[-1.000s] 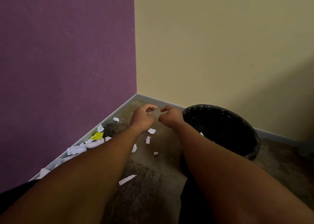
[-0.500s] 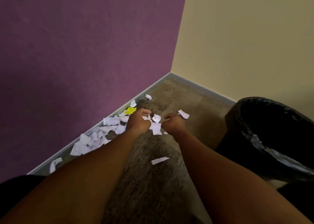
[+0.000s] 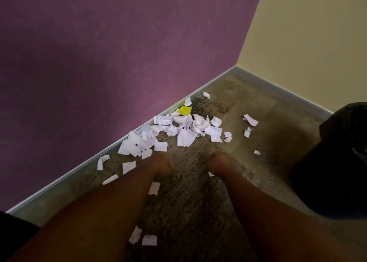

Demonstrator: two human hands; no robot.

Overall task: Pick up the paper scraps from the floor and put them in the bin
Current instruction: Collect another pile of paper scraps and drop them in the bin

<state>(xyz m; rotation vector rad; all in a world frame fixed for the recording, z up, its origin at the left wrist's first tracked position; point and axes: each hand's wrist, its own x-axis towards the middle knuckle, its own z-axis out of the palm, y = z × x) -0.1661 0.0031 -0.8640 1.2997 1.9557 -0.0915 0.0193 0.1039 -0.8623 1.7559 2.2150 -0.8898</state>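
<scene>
A heap of white paper scraps (image 3: 184,136) lies on the floor along the purple wall, with one yellow scrap (image 3: 185,110) at its far end. Loose scraps are scattered to the right (image 3: 250,120) and near my forearms (image 3: 149,240). My left hand (image 3: 161,164) and my right hand (image 3: 218,162) hang low over the floor just in front of the heap, backs up and blurred, with the fingers curled under and hidden. A small white scrap (image 3: 211,174) shows under my right wrist. The black bin (image 3: 321,174) stands at the right edge.
The purple wall (image 3: 99,63) and the cream wall (image 3: 317,43) meet in a corner, with a grey skirting board (image 3: 79,168) along the floor. The floor is mottled brown carpet (image 3: 190,212). The bin has a dark liner.
The view has swung left and down, so the bin has slid to the right edge. Both hands have dropped from near the bin to the floor beside the scrap heap.
</scene>
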